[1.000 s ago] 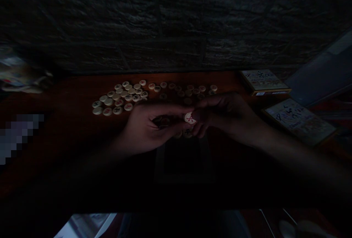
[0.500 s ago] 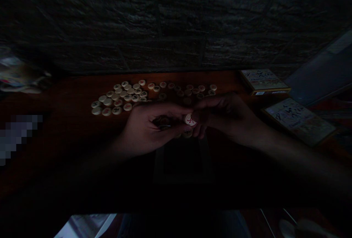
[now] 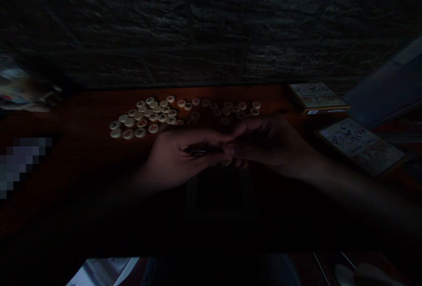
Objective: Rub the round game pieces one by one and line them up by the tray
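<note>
The left hand (image 3: 180, 156) and the right hand (image 3: 280, 145) meet fingertip to fingertip over a reddish-brown wooden table (image 3: 95, 112). The left thumb and forefinger curve into a loop with a narrow gap in its middle, where a thin pale edge shows; their tips come close together at the right thumb. The right thumb and forefinger are bent in against those tips, a narrow grip too, and the thumb covers the meeting point, so whether a piece is pinched there cannot be told. Just below the fingertips peeks part of one pale round piece (image 3: 226, 161).

Beyond the hands lie the xiangqi pieces (image 3: 129, 122), flat and scattered, roughly three dozen or more; the hands and the gloom prevent an exact count. They crowd together on the left and spread out loosely toward the right. Four make up the near row at the left end. Some bear red characters, others black, and several show plain faces.

Two printed boxes sit at the right, one near the stone wall (image 3: 211, 35), one closer to the right forearm: the far box (image 3: 318, 94) and the near box (image 3: 361, 145). One dim rectangular frame (image 3: 219, 214) lies below the hands.
</note>
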The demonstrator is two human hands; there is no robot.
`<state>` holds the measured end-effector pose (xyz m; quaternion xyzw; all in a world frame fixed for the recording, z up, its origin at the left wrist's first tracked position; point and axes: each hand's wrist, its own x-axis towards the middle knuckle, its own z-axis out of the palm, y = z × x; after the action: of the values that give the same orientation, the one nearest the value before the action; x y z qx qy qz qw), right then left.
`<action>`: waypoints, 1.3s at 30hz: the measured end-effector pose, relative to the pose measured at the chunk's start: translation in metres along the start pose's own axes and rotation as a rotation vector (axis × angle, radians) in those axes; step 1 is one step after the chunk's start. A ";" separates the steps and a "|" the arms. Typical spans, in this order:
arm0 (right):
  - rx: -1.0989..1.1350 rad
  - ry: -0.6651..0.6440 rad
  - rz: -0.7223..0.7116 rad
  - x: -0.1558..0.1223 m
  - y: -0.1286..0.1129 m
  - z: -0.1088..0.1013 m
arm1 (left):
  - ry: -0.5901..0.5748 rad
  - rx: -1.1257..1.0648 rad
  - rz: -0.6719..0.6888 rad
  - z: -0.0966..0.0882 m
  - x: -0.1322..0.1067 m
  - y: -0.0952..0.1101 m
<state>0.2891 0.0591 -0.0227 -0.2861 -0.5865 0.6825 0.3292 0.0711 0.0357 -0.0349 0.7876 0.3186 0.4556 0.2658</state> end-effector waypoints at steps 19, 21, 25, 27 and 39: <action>0.017 -0.009 0.004 0.001 -0.004 -0.003 | -0.033 0.050 0.041 0.000 -0.001 -0.007; 0.020 -0.015 -0.007 0.001 -0.004 -0.004 | -0.028 0.037 0.026 -0.001 0.000 -0.006; 0.017 -0.033 -0.017 0.000 -0.005 -0.004 | -0.039 0.000 0.011 -0.002 0.003 -0.001; 0.011 -0.042 -0.020 0.000 -0.006 -0.004 | -0.049 -0.005 -0.014 -0.003 0.004 0.002; 0.000 -0.091 -0.018 0.000 -0.003 -0.005 | 0.009 -0.068 -0.128 -0.003 0.005 0.002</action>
<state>0.2932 0.0622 -0.0200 -0.2495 -0.6035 0.6918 0.3083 0.0707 0.0385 -0.0294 0.7541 0.3537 0.4518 0.3195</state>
